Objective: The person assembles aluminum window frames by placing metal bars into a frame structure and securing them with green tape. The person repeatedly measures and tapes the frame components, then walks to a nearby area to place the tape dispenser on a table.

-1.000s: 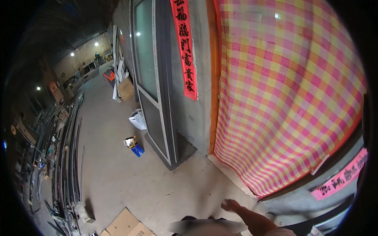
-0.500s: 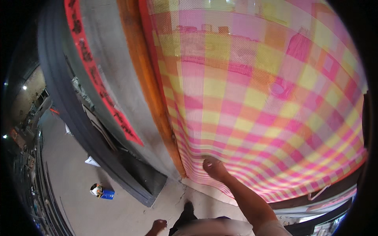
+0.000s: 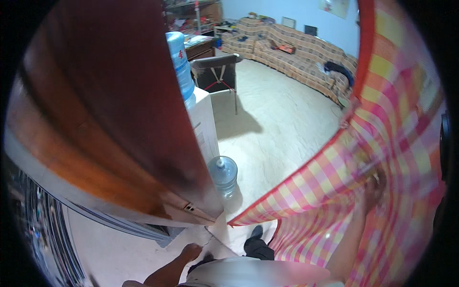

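A pink, yellow and orange checked mesh curtain [image 3: 311, 189] hangs in the doorway, its red-trimmed edge drawn to the right. My right hand [image 3: 374, 189], arm stretched forward, has its fingers curled into the curtain's folds; they are somewhat blurred. Low on the left, my left hand [image 3: 192, 251] hangs beside my body with its fingers loosely closed and nothing visible in them. My foot [image 3: 256, 233] is at the threshold, close to the curtain's lower corner.
A dark brown wooden door or frame [image 3: 158, 110] stands close on the left. Inside are a clear water jug [image 3: 224, 172] on the floor, a white dispenser [image 3: 204, 124] topped with a blue bottle [image 3: 179, 62], a folding chair [image 3: 215, 71] and a long checked sofa [image 3: 287, 52].
My right hand has pulled the curtain to the right, uncovering the room. My body has come nearer the doorway, and the wooden frame now fills more of the left side.
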Available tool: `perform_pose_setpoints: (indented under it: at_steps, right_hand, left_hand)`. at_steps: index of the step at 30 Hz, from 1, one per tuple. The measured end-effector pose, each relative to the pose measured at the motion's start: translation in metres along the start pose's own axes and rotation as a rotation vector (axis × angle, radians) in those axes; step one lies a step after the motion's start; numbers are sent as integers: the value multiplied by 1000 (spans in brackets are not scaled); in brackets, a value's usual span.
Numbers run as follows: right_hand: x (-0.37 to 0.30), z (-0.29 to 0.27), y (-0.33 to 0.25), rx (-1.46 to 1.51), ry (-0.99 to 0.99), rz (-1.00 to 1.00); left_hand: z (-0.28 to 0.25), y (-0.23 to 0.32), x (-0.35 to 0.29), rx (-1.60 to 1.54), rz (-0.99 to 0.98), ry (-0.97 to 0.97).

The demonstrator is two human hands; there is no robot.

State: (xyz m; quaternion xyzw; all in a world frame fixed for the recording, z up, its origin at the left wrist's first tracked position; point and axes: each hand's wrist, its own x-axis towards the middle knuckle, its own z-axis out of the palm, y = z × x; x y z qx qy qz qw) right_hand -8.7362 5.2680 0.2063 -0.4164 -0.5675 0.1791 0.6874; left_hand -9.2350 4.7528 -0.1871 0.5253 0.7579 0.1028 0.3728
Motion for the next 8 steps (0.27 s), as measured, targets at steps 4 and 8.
perform_pose_setpoints:
  at_steps: [4, 8]
  right_hand:
    - [81, 34, -12, -96, 128, -8]
    - [177, 73, 4, -230, 241, -75]
  left_hand:
    - [51, 39, 11, 115, -97, -135]
    - [56, 97, 62, 50, -38, 57]
